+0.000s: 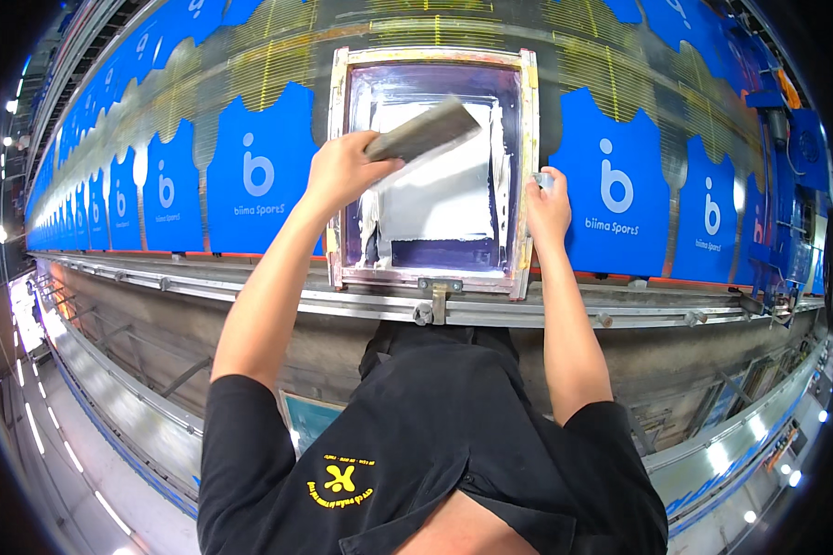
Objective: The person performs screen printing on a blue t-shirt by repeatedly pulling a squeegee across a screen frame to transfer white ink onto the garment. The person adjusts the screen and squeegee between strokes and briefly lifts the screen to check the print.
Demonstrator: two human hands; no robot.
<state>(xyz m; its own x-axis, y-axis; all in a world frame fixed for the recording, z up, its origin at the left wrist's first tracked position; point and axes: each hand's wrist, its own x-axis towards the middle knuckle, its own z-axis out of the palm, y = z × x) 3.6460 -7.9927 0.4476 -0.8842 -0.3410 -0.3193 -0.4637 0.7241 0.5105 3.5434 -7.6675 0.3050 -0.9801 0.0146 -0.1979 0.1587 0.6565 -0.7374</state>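
Firmly, the left hand (341,171) wraps a closed grip around the squeegee (423,131) over the screen frame (432,171). Right hand (547,205) clasps that frame's right edge.

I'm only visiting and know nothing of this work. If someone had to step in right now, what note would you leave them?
Left hand: grips the squeegee, held tilted over the screen.
Right hand: rests on the right side of the frame, fingers around something small I cannot identify.
The frame sits on the long table, over one spot in the row of blue shirt pieces.
White ink is spread across the mesh.
Pieces on both sides already carry white prints.
Whether this stroke is finished cannot be told; check before lifting the frame.
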